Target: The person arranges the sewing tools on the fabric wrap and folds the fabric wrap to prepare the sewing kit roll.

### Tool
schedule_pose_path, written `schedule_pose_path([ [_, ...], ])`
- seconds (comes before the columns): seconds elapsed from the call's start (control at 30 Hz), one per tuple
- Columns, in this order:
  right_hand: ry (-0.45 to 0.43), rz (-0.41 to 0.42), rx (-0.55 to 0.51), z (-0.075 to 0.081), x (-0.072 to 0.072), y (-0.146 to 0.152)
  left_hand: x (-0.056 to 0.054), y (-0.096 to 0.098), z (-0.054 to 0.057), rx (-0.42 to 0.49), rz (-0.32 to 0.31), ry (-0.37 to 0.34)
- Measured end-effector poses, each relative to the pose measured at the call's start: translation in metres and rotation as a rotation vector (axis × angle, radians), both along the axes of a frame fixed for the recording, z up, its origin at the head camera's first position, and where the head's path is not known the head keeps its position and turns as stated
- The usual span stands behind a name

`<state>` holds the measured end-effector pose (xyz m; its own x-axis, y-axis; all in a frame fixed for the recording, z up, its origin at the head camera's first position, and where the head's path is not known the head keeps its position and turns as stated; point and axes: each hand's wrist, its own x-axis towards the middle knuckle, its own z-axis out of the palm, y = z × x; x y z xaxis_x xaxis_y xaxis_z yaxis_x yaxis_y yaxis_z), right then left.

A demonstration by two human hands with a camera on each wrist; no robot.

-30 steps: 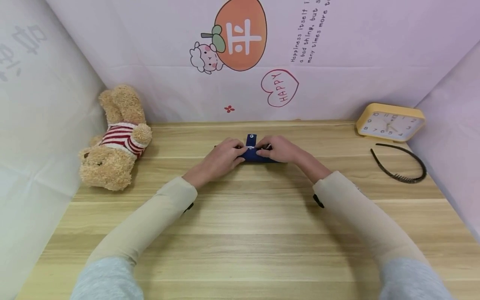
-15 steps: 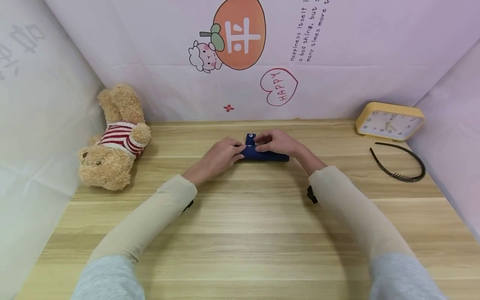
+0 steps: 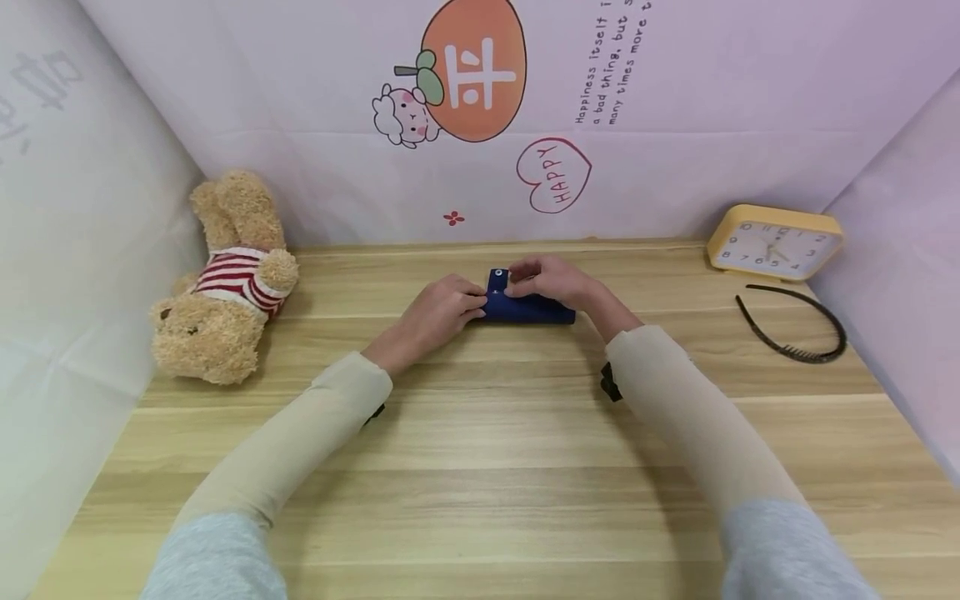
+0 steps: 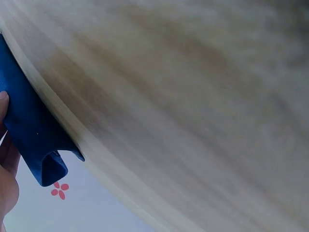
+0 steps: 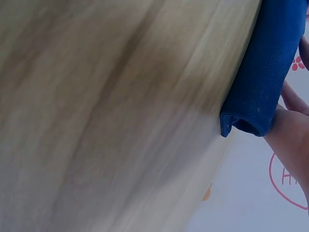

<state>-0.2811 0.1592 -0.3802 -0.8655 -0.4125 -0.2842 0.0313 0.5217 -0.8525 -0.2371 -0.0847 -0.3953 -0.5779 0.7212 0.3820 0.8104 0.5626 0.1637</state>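
A dark blue case point(image 3: 534, 310), rolled into a flat tube with open ends, lies across the far part of the table. Its short strap point(image 3: 498, 279) with a silver snap stands up at the back. My left hand point(image 3: 442, 310) grips the case's left part, covering it in the head view. In the left wrist view a fingertip point(image 4: 3, 104) lies on the blue case point(image 4: 36, 125). My right hand point(image 3: 551, 282) arches over the case's right half, thumb by the strap's base, fingers loosely bent. The right wrist view shows its palm side close behind the case point(image 5: 265, 67).
A teddy bear point(image 3: 236, 279) in a striped shirt lies at the left by the wall. At the right stand a yellow clock point(image 3: 776, 242) and a black headband point(image 3: 813, 354). A printed cloth wall point(image 3: 337, 183) closes off the table's back edge.
My right hand has loosened from the case and risen slightly, baring its right end. Dark bits seen earlier under both hands no longer show. The left hand keeps its hold.
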Motion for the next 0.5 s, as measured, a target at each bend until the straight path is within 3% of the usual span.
schedule_pose_path([
  [0.13, -0.056, -0.026, -0.043, -0.0015, -0.0039, -0.0026, 0.0014, -0.0003, -0.0005, 0.002, 0.006, 0.008],
  [0.37, -0.108, -0.082, -0.128, -0.0042, -0.0082, -0.0070, 0.0005, 0.0012, 0.0060, -0.049, 0.062, -0.093],
  [0.5, -0.118, -0.108, -0.190, -0.0054, -0.0080, -0.0088, -0.0006, 0.0003, 0.0069, -0.052, 0.066, -0.110],
])
